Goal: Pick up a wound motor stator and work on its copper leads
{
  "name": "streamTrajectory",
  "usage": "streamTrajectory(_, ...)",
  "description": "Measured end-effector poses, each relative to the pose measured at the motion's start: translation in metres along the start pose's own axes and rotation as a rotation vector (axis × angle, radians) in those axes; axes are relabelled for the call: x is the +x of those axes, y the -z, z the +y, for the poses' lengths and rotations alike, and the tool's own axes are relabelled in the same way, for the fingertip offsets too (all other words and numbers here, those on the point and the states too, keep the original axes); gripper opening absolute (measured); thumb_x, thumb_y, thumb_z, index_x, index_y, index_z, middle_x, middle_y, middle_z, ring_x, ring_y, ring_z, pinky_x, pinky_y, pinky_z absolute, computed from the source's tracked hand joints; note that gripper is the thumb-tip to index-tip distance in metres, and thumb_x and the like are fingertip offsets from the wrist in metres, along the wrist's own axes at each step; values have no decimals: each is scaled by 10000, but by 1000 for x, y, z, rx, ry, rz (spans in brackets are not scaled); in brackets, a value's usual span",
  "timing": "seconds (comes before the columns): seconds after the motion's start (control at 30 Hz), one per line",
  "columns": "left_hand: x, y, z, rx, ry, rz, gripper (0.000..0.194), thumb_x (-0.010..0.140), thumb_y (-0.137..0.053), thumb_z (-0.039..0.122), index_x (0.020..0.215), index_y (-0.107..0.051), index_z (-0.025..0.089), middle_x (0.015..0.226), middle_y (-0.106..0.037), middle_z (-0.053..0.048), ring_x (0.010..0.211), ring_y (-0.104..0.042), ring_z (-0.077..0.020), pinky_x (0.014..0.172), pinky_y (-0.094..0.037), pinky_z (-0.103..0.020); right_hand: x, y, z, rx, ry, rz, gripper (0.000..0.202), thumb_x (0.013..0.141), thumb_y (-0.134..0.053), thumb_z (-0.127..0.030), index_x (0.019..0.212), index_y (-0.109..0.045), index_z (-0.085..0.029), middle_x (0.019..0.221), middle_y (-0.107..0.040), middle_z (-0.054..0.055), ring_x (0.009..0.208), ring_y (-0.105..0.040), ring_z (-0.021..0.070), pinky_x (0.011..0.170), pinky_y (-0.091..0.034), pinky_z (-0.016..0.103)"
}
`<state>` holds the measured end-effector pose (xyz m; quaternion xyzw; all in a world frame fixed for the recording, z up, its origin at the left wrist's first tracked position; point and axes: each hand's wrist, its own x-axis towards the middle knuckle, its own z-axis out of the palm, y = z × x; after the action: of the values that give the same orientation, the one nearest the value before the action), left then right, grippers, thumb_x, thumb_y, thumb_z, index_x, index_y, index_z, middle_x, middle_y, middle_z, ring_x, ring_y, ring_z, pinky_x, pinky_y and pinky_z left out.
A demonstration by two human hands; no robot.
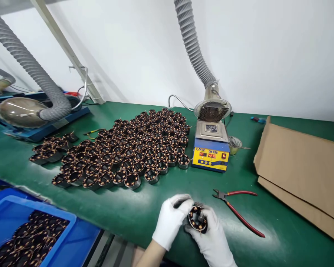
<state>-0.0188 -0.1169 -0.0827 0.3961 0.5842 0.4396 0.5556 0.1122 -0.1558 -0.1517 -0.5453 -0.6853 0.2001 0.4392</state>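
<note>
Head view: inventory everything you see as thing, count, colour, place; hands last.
held ring: one, black-copper, lower centre
rings: dozens, black-copper, centre-left
bin: one, blue, lower left, containing more rings
display unit: one, yellow-blue, right of rings
hooded equipment: two, brownish, left
hoses: three, grey, two left, one above display unit
pliers: one, red-handled, lower right
container: one, pale, beside display unit
cardboard: brown, right, pieces unclear
post: one, beige, upper left
bench: one, green, throughout
wall: white, behind
left hand: one, white-gloved, at held ring
right hand: one, white-gloved, holding it

Brn cardbd (300,163) on grn bench (133,213), R; gry hose (29,61) L.
</note>
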Motion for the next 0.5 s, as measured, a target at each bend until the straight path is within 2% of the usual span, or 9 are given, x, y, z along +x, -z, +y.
streamTrajectory(0.1, -5, -1, 1, 96, -49, -26, 255, 744, -579, 386, 769, -688, 157, 843, -716, -82, 841, -638, -244, 789, -499, -338, -2, -1, 3, 25, -29, -8, 322, 705, -702, -346, 933, -497, -248, 1031, -597, 70, 917, -590, 261, 754, -492, 367)
streamTrajectory(0.2, -6, 7, -1, 81, -82, -55, 351, 780, -530, 448, 891, -685, 152, 952, -714, -96, 925, -634, -254, 873, -487, -365, -7, -2, 10, 53, -59, -16, 359, 666, -727, -321, 933, -499, -245, 1054, -603, 74, 935, -591, 266, 775, -488, 370)
streamTrajectory(0.27, -6, 18, -5, 62, -84, -8, 409, 790, -514, 479, 1000, -658, 159, 1046, -692, -98, 1001, -617, -253, 941, -462, -388, -12, -4, 14, 67, -116, -12, 483, 613, -743, -289, 1020, -488, -238, 1093, -599, 85, 978, -583, 280, 824, -474, 387)
streamTrajectory(0.33, -7, 33, -15, 138, -91, 60, 412, 807, -491, 495, 1026, -649, 184, 1074, -684, -82, 1033, -605, -244, 972, -448, -397, -16, -7, 14, 70, -232, -6, 634, 548, -737, -246, 1115, -454, -224, 1138, -590, 102, 1045, -555, 306, 897, -436, 422)
streamTrajectory(0.4, -10, 50, -30, 339, -133, 101, 348, 807, -503, 485, 976, -672, 232, 1052, -695, -47, 1033, -608, -240, 963, -463, -393, -14, -7, 11, 102, -411, -35, 675, 495, -701, -199, 1121, -448, -221, 1131, -603, 102, 1051, -555, 314, 921, -419, 429)
streamTrajectory(0.43, -11, 58, -39, 474, -194, 131, 296, 797, -526, 474, 920, -689, 260, 1013, -709, -28, 1019, -617, -242, 945, -481, -389, -11, -5, 8, 157, -516, -73, 645, 480, -680, -179, 1084, -459, -225, 1076, -629, 89, 993, -586, 305, 885, -444, 413)
streamTrajectory(0.5, -14, 70, -57, 769, -449, 123, 225, 772, -590, 454, 922, -687, 317, 991, -716, 4, 984, -638, -242, 879, -531, -358, 5, 7, 1, 357, -712, -164, 577, 462, -658, -150, 1003, -475, -233, 918, -665, 45, 814, -638, 262, 758, -496, 357)
